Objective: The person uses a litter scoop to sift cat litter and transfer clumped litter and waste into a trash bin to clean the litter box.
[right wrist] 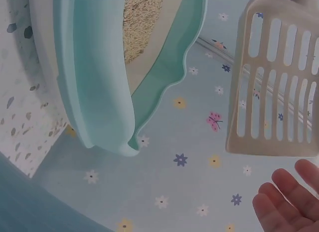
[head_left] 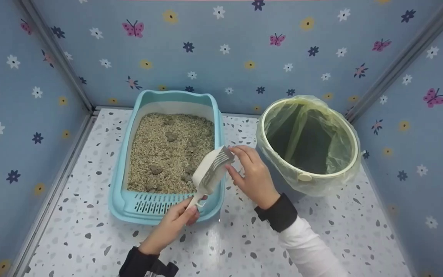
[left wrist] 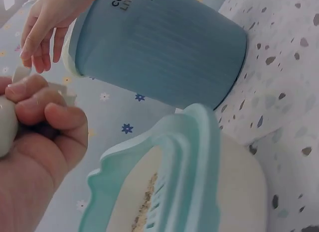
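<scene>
My left hand (head_left: 173, 220) grips the handle of a white slotted litter scoop (head_left: 207, 169), which tilts up over the right side of a blue litter box (head_left: 115, 184). The left wrist view has the fingers of that hand curled round the handle. My right hand (head_left: 254, 177) is beside the scoop's front edge, its fingers loosely bent and pointing at it. From the right wrist, the scoop's slots (right wrist: 271, 148) look free of litter, and the fingertips (right wrist: 271, 202) lie just off its edge. Tan litter (head_left: 164, 150) with several dark clumps (head_left: 171, 136) fills the box.
Right of the box stands a blue-grey bin (left wrist: 159, 48) lined with a translucent yellowish bag (head_left: 337, 146) under a cream rim ring (head_left: 354, 154). Flower-patterned blue panels (head_left: 206, 34) enclose the back and both sides. The floor (head_left: 244, 246) is white with grey speckles.
</scene>
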A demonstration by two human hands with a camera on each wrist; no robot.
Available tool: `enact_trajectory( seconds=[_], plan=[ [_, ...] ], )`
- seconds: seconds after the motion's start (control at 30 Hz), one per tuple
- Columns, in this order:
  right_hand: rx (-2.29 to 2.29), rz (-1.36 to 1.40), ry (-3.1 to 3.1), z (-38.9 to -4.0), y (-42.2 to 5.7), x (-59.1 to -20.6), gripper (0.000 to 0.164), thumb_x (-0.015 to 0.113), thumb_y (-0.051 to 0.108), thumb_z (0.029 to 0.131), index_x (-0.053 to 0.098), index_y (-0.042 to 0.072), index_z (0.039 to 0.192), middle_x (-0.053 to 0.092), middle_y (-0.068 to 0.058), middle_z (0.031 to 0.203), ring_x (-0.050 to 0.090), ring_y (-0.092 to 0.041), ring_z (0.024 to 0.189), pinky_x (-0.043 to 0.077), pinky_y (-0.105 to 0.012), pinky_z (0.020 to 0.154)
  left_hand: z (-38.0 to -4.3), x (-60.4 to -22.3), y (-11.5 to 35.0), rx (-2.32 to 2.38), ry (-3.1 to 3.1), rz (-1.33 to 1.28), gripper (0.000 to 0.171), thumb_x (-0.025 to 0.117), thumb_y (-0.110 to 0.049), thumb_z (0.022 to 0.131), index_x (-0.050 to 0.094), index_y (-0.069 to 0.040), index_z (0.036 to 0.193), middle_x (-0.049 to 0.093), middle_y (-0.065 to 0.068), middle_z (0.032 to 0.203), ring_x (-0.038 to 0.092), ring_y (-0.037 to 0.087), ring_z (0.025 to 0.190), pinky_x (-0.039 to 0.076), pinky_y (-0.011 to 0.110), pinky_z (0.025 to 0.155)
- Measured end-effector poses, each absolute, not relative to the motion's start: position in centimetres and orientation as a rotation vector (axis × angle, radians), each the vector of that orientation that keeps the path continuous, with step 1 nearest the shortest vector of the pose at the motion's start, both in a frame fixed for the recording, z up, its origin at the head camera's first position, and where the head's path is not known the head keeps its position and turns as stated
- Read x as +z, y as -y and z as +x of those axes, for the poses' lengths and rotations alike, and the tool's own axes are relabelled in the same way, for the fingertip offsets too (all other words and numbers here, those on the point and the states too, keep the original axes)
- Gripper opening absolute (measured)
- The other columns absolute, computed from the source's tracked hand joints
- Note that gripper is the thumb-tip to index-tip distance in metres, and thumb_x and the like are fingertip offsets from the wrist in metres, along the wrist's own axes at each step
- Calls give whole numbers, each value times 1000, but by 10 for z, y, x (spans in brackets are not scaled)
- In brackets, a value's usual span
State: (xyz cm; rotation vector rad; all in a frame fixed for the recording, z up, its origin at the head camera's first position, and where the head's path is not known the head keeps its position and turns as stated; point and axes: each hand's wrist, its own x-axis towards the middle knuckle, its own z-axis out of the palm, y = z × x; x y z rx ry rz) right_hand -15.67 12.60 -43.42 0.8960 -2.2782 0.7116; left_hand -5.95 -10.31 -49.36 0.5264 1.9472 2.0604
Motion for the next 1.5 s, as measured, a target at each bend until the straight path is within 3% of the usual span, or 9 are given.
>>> enact_trajectory(
  seconds=[0.13, 0.4, 0.53, 0.67, 0.9, 1.07, 1.27, 1.37, 1.5],
  plan=[
    [743, 875, 2286, -158, -126, -437, 38, 64, 24, 91, 56, 8, 124, 60, -7, 111, 57, -18, 104, 49, -30, 85, -56, -499, 98, 2085, -1797, 582, 41, 37, -17, 103, 43, 9, 134, 44, 1, 74, 40, 9, 64, 37, 17, 61],
    [744, 856, 2300, -156, -127, -442, 30, 64, 26, 90, 59, 6, 112, 66, -6, 95, 63, -15, 81, 52, -30, 68, -51, -503, 94, 2113, -1484, 689, 40, 30, -15, 104, 42, 8, 135, 40, -5, 74, 37, 9, 66, 37, 18, 63],
    [753, 852, 2311, -153, -128, -444, 24, 65, 25, 90, 59, 7, 104, 61, -1, 72, 57, -9, 58, 46, -25, 52, -51, -507, 93, 2106, -1388, 719, 39, 27, -15, 104, 44, 1, 136, 37, -7, 72, 33, 8, 62, 34, 18, 59],
    [782, 860, 2325, -152, -130, -447, 20, 67, 23, 88, 54, 8, 87, 45, 4, 56, 42, -6, 44, 33, -22, 42, -51, -510, 94, 2091, -1354, 727, 40, 24, -14, 104, 45, 0, 136, 38, -7, 71, 33, 9, 60, 36, 18, 60],
    [842, 860, 2420, -149, -130, -448, 29, 67, 24, 88, 46, 11, 72, 28, 12, 56, 31, -2, 46, 25, -18, 43, -51, -510, 98, 1976, -1420, 717, 40, 25, -19, 105, 48, 0, 131, 52, -4, 75, 42, 3, 54, 43, 18, 63],
    [807, 829, 2470, -148, -131, -446, 32, 67, 26, 88, 45, 10, 70, 26, 12, 55, 30, -4, 46, 25, -21, 43, -51, -504, 100, 1893, -1599, 656, 41, 28, -22, 105, 49, 4, 128, 60, 9, 81, 54, 7, 67, 46, 20, 64],
    [762, 717, 2494, -149, -133, -443, 34, 66, 27, 89, 44, 10, 69, 24, 10, 55, 28, -6, 46, 21, -22, 44, -53, -489, 94, 1707, -2099, 475, 40, 40, -32, 102, 51, -5, 129, 63, 15, 87, 57, 15, 71, 48, 25, 63],
    [739, 656, 2511, -151, -134, -444, 34, 66, 28, 89, 44, 10, 70, 26, 9, 54, 29, -7, 46, 22, -24, 44, -51, -482, 88, 1543, -2409, 375, 52, 49, -42, 97, 47, -8, 135, 63, 6, 93, 58, 16, 77, 49, 29, 67],
    [734, 593, 2545, -151, -133, -446, 32, 65, 29, 90, 46, 10, 71, 33, 7, 52, 35, -9, 44, 25, -25, 42, -45, -479, 76, 1273, -2852, 310, 71, 62, -49, 86, 44, -3, 137, 63, 10, 113, 62, 24, 97, 51, 43, 83]
  ],
)
